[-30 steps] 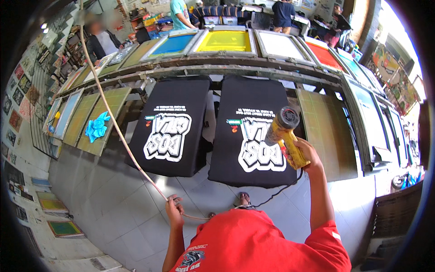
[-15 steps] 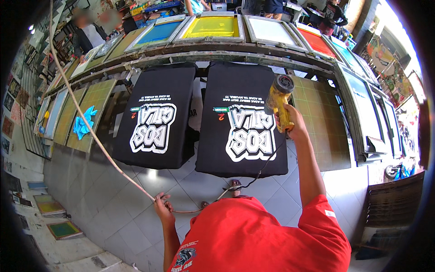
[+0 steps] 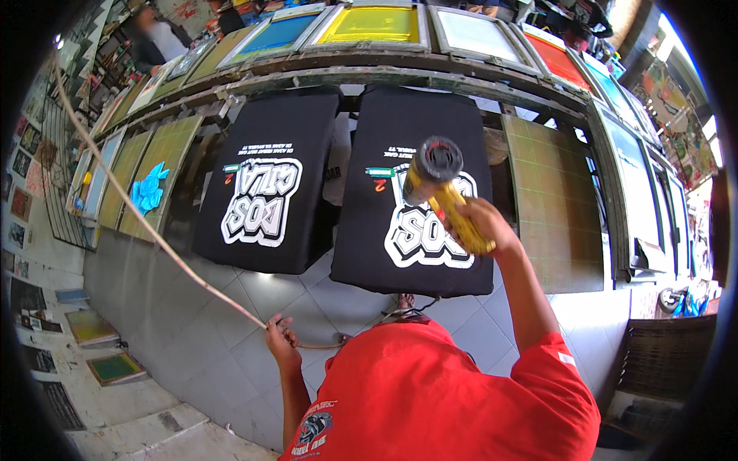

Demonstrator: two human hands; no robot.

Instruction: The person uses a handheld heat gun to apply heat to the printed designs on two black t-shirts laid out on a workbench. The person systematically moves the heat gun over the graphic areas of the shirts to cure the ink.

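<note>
My right hand [image 3: 490, 224] is wrapped round the handle of a yellow and black heat gun [image 3: 455, 220], which I hold above the right black T-shirt [image 3: 419, 111]. The gun covers part of that shirt's white print. To the left lies a second black T-shirt [image 3: 265, 119] on its own board, with a matching white print and small green and red marks. Low on the left, my left hand [image 3: 283, 338] is closed on a pale power cable [image 3: 178, 261]. That cable runs up to the upper left, and past the hand toward my feet.
Framed printing screens stand in a row behind the shirts, among them a yellow one [image 3: 371, 25] and a red one [image 3: 557, 59]. A blue cloth or glove [image 3: 150, 189] lies on a screen at left. A person [image 3: 159, 38] stands at the far left.
My right hand has swung the heat gun left and nearer me, from the right shirt's edge to over its print. The left hand still holds the cable. The view has shifted slightly.
</note>
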